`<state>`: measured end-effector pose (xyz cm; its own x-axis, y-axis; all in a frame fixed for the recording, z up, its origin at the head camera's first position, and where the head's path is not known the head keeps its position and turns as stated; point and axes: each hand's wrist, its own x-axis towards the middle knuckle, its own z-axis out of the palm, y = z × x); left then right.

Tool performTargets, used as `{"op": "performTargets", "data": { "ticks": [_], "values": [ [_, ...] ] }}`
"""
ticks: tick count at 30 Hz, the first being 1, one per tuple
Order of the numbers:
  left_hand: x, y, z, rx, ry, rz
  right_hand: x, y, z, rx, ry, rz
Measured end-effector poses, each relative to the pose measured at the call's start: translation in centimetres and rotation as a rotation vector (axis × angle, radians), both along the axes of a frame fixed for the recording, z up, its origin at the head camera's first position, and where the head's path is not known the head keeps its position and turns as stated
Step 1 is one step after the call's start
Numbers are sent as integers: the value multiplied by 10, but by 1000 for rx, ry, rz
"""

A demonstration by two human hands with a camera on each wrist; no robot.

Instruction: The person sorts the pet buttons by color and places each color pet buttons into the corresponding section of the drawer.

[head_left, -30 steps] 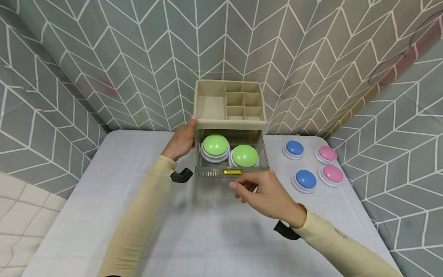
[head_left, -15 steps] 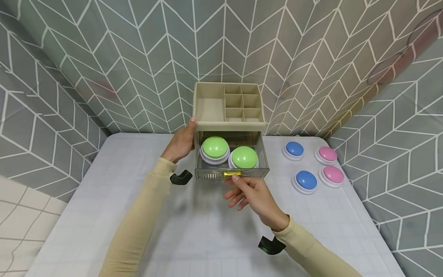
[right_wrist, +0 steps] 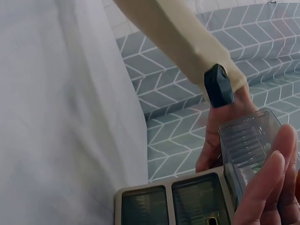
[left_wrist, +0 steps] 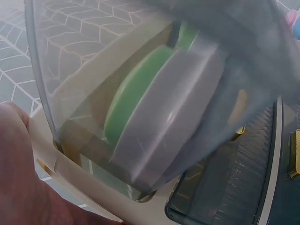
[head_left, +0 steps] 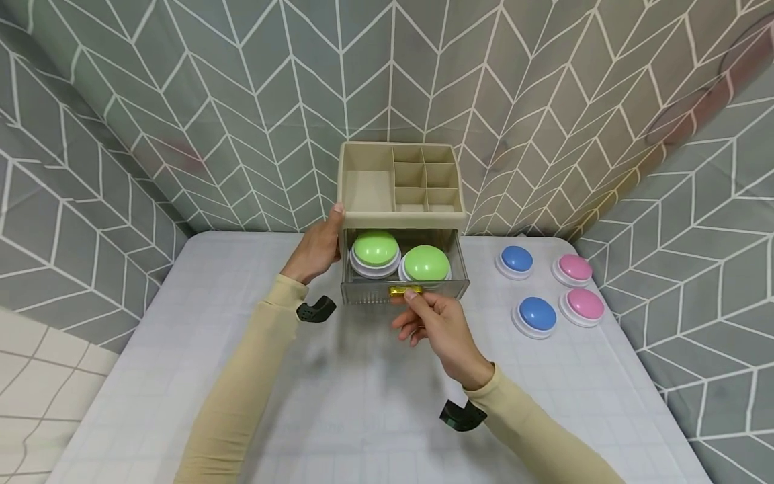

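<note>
A cream desk organizer (head_left: 402, 220) stands at the table's back edge, its clear smoky drawer (head_left: 363, 293) pulled out. Two green dome push buttons, a left one (head_left: 375, 249) and a right one (head_left: 426, 263), sit in the drawer on white bases. My left hand (head_left: 316, 249) holds the organizer's left side, thumb at its front corner. My right hand (head_left: 444, 329) pinches the gold drawer handle (head_left: 404, 291), thumb on top, other fingers loosely bent below. In the left wrist view, the white base (left_wrist: 173, 112) of a green button shows through the drawer wall.
Two blue buttons, a far one (head_left: 517, 258) and a near one (head_left: 537, 314), stand right of the drawer. Beside them are two pink buttons, one behind (head_left: 574, 267) and one in front (head_left: 584, 304). Open compartments (head_left: 425, 176) top the organizer. Patterned cloth walls (head_left: 254, 121) surround the table.
My right hand has come to the drawer handle and taken hold of it. Over the last half second the drawer has slid slightly inward with both green buttons. My left hand stays put.
</note>
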<state>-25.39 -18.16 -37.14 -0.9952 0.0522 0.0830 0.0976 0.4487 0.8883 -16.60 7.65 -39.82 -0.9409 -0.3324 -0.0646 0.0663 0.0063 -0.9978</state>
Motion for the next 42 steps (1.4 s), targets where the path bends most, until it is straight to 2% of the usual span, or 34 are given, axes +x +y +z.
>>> {"op": "performTargets", "data": {
  "ticks": [11,19,29,37,42],
  "values": [
    [2,1,-2,0,-12,33,-36,-13,6,-24,1,-39],
    [4,3,-6,-3,-22,44,-56,-17,1,-43,2,-39],
    [5,6,-8,-22,-20,55,-81,-19,-4,-30,55,-41],
    [3,2,0,-55,-20,57,-86,-22,-7,-21,70,-48],
    [2,1,3,-80,-10,73,-85,-24,-23,22,20,-54]
  ]
}}
